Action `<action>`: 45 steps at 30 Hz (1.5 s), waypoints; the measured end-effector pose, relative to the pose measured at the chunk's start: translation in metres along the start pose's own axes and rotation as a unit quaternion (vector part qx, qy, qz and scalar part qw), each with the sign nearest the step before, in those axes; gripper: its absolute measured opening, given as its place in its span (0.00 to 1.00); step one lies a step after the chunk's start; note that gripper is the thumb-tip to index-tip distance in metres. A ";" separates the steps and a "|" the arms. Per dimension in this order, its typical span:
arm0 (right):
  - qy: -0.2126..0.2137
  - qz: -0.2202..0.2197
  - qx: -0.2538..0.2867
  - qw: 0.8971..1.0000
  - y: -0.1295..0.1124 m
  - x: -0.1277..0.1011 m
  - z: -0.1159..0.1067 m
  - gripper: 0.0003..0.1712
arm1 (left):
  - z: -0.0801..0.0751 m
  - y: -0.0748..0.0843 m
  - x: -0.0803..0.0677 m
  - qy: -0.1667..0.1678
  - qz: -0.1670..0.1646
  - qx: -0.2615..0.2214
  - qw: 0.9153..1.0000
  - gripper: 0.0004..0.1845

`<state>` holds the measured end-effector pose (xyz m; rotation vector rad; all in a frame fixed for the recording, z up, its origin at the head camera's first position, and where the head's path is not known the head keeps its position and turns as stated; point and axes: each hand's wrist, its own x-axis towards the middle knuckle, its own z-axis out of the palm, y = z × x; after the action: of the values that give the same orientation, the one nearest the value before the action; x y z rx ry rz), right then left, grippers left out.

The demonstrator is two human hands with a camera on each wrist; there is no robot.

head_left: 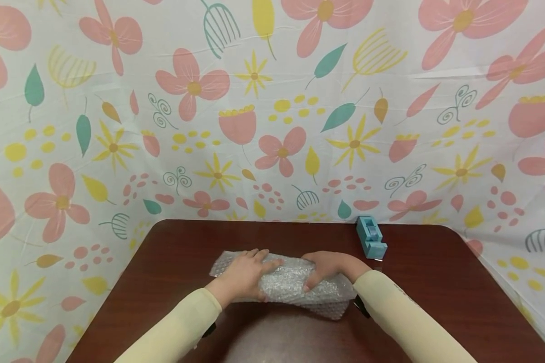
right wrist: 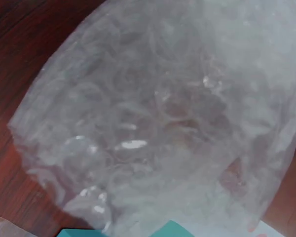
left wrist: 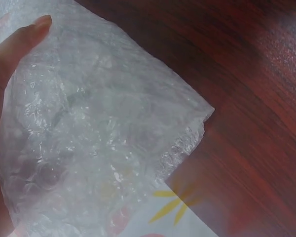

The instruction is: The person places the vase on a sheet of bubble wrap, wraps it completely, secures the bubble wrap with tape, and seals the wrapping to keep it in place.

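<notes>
A bundle of clear bubble wrap point(head_left: 290, 282) lies across the middle of the table in the head view, with layers folded over one another and a loose flap at the near right. Whatever may be inside cannot be made out. My left hand point(head_left: 245, 275) grips its left part, fingers spread over the top; the thumb point(left wrist: 29, 37) presses the wrap in the left wrist view. On the right part my right hand point(head_left: 331, 267) holds the bundle, thumb on the near face and the other fingers hidden behind. Crinkled bubble wrap point(right wrist: 153, 108) fills most of the right wrist view.
A blue tape dispenser point(head_left: 371, 238) stands at the back right of the dark wooden table point(head_left: 186, 242), a short strip of tape at its front end. Behind and beside the table hangs a flower-patterned cloth point(head_left: 281, 116).
</notes>
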<state>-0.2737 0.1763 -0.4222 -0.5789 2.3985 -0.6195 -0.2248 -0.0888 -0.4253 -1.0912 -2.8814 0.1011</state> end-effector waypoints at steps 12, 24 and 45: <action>-0.015 0.017 -0.033 0.999 -0.004 0.007 -0.006 0.47 | -0.006 -0.009 0.004 -0.034 0.001 -0.044 0.998 0.51; 0.261 -0.060 -0.182 0.946 -0.028 -0.040 0.041 0.43 | -0.005 -0.011 0.013 -0.066 -0.010 -0.069 0.995 0.51; 0.386 -0.035 -0.291 0.875 -0.018 -0.037 0.095 0.75 | -0.012 -0.018 0.024 -0.096 -0.027 -0.104 0.990 0.49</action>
<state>-0.1825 0.1541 -0.4648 -0.7644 3.3784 -0.1239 -0.2536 -0.0858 -0.4112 -1.0896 -3.1496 -0.1063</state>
